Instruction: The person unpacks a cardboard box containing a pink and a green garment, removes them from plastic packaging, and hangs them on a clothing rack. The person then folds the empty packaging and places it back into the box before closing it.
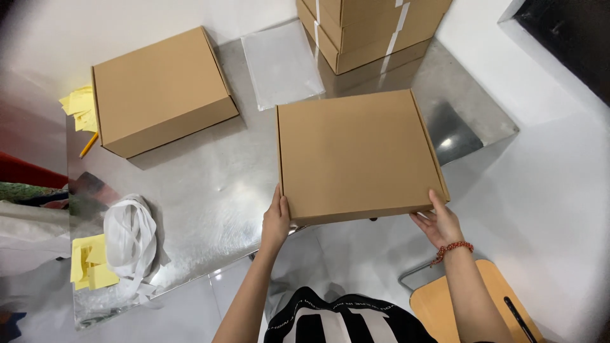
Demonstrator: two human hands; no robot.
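Observation:
A flat closed brown cardboard box [356, 152] lies on the shiny metal table [216, 190], its near side overhanging the table's front edge. My left hand [276, 219] grips the box's near left corner. My right hand [438, 222], with a red bead bracelet on the wrist, holds the near right corner from below and the side. Both hands are on the same box.
A second closed brown box [159, 89] sits at the far left. Stacked taped boxes [368, 28] stand at the back beside a clear plastic bag [279, 63]. Yellow paper slips [89, 260], white strips [130, 238] and a pencil [89, 145] lie left. A wooden stool [445, 305] stands lower right.

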